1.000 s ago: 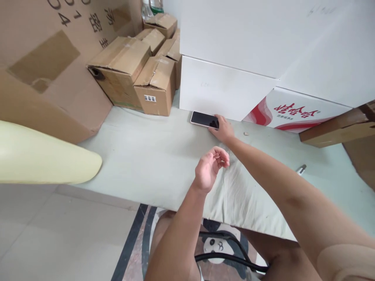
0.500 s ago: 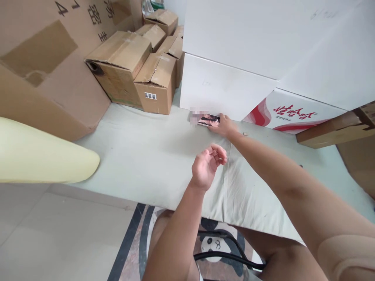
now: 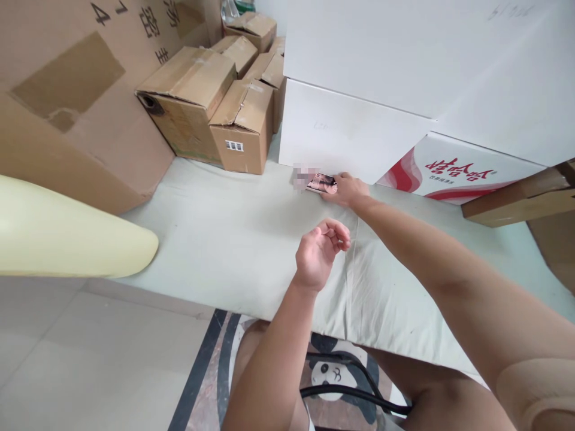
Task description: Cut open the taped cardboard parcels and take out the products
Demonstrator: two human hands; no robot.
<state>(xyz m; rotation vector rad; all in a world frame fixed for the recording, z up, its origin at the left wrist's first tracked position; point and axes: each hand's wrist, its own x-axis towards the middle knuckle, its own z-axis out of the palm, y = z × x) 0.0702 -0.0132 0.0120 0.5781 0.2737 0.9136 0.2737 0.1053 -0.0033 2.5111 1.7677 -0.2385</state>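
My right hand (image 3: 345, 190) reaches far across the cloth-covered surface (image 3: 233, 239) to the foot of a white box (image 3: 354, 129). Its thumb and fingers close on the right end of a small flat rectangular item with a dark and pink printed picture (image 3: 324, 182). The item's left end is blurred out, so I cannot tell its exact kind. Nearer to me, my left hand (image 3: 321, 254) hovers over the surface, palm turned up, fingers loosely curled and apart, with nothing in it.
Brown cardboard boxes (image 3: 242, 137) stand at the back left beside a large carton (image 3: 90, 120). A pale yellow rounded object (image 3: 76, 230) juts in from the left. White boxes, one with red print (image 3: 458, 167), line the back right. Black bars (image 3: 350, 392) show below the edge.
The whole view has shifted slightly, with the scene a little further right. Both hands keep nearly the same pose, and my right hand still grips the flat picture-printed item.
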